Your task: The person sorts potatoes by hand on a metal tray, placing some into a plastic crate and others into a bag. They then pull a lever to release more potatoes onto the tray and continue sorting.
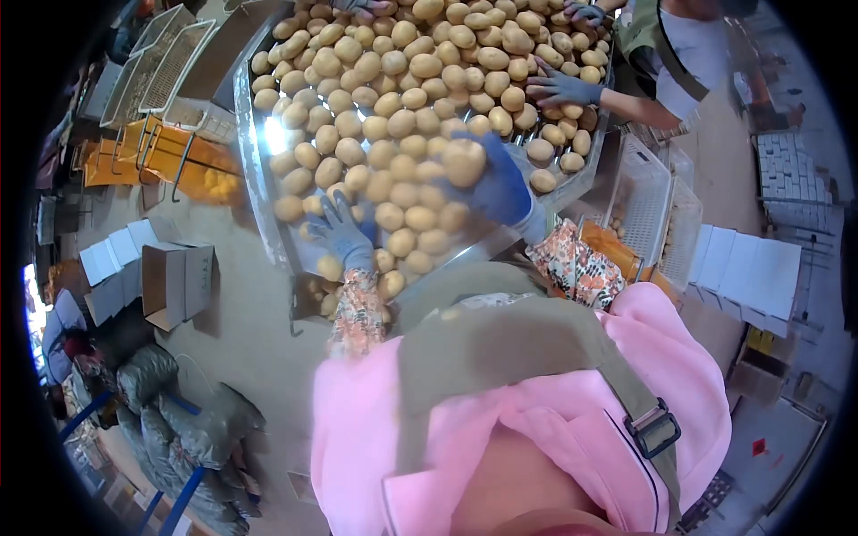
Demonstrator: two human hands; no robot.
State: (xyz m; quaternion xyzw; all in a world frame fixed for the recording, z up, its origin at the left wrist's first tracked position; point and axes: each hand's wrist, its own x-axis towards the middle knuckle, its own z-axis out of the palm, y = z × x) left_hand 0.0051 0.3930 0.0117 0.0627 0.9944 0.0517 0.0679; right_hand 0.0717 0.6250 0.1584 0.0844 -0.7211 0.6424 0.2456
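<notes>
Many potatoes [389,214] cover a metal sorting table [255,192] in front of me. My left hand [344,237], in a grey-blue glove, lies with spread fingers at the near left side of the pile. Its fingertips are next to potatoes, and nothing shows in its grasp. My right hand [496,183], in a blue glove and smeared by motion, is over the near right of the pile. It grips a potato [465,163], which appears raised above the others. The potatoes between my hands are partly blurred.
Across the table on the right, a co-worker's gloved hand [563,87] reaches into the potatoes; another gloved hand [362,7] is at the far edge. White crates [639,192] stand at the right, an orange mesh bag [192,165] and open cardboard box [179,284] at the left.
</notes>
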